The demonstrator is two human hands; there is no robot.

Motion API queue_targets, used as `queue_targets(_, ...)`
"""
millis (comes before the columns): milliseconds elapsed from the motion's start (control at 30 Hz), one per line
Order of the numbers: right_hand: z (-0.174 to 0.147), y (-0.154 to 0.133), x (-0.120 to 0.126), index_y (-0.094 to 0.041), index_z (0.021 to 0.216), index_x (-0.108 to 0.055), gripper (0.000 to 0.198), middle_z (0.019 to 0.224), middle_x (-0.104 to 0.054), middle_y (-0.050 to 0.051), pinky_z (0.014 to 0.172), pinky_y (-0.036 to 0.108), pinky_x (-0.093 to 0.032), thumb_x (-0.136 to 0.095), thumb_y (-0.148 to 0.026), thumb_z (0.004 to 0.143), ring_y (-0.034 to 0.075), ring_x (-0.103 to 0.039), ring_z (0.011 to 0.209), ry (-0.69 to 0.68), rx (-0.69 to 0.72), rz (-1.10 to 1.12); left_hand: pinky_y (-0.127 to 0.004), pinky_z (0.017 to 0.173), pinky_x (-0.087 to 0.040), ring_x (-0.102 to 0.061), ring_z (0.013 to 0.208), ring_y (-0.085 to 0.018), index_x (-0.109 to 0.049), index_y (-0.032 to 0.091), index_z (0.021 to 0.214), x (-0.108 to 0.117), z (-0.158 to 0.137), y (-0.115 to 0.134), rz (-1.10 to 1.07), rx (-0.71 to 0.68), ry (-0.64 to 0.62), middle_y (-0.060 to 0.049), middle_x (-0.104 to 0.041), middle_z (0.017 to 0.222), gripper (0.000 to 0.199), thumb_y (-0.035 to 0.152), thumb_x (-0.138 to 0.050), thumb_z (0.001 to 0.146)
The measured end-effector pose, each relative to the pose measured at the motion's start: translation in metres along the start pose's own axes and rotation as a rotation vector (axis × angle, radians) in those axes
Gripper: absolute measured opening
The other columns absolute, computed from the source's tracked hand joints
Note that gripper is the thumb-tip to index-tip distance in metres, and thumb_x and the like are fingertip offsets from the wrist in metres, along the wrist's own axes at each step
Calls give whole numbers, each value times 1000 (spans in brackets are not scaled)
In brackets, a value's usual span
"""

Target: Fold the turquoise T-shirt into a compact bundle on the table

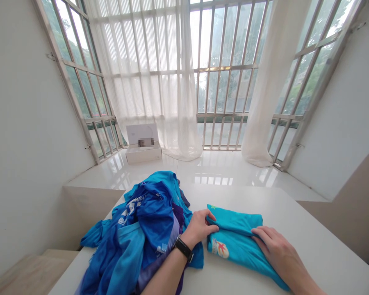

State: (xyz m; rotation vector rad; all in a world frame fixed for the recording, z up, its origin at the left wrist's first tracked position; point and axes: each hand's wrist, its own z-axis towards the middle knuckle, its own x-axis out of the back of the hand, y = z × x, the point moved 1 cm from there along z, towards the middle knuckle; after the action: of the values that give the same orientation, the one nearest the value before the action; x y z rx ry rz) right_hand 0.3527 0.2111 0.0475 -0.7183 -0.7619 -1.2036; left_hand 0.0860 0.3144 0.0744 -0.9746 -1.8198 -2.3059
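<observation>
A turquoise shirt, folded into a flat bundle, lies on the white table. It bears a pale round print with a red figure. My left hand, with a black band on the wrist, pinches the bundle's left end near a fold line. At the right end, my right hand has thumb and fingers closed on the same fold; part of its fingertips is hidden by the cloth. Left of my left forearm sits a loose heap of blue, turquoise and purple shirts, some with white lettering.
Behind the table is a glossy white window sill carrying an open white box. Sheer curtains hang before a barred window. White walls stand on both sides. A beige surface shows low at the left.
</observation>
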Motion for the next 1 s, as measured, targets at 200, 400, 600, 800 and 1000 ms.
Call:
queue_targets(200,-6,9,-2,-29,101,-69,36,102,-72,5,77,32,-56,-35,-38,99,20,-68,87,27,50,-56,-23,64,-44,-58,64,-13,-74,18,83,-2,1,-3,9,-19,-11,2,-68,73,20,23,-80,65)
queue_targets(400,-8,18,-4,-30,99,-71,32,104,-73,5,76,32,-57,-39,-31,95,21,-69,89,-11,-11,-19,-22,64,-44,-57,63,-13,-75,19,81,-1,0,-2,19,-9,-22,3,-67,70,18,24,-81,65)
queue_targets(600,-7,14,-1,-32,93,-69,31,104,-71,3,76,30,-56,-38,-34,92,20,-69,90,-106,-131,90,-24,66,-45,-58,67,-14,-74,20,85,-1,0,-2,80,-10,-60,2,-66,75,18,29,-77,70)
queue_targets(800,-5,4,4,-31,88,-65,31,103,-68,2,64,25,-54,-35,-35,92,17,-69,78,-199,-230,104,-30,81,-49,-61,88,-19,-75,24,89,2,-4,6,255,-11,-41,-4,-58,100,19,35,-75,73)
queue_targets(1000,-6,6,6,-30,87,-65,33,99,-69,4,57,24,-53,-33,-38,92,16,-69,70,-221,-184,140,-39,102,-43,-50,119,-27,-75,25,83,5,-8,10,406,-204,22,-6,-53,129,9,31,-74,77)
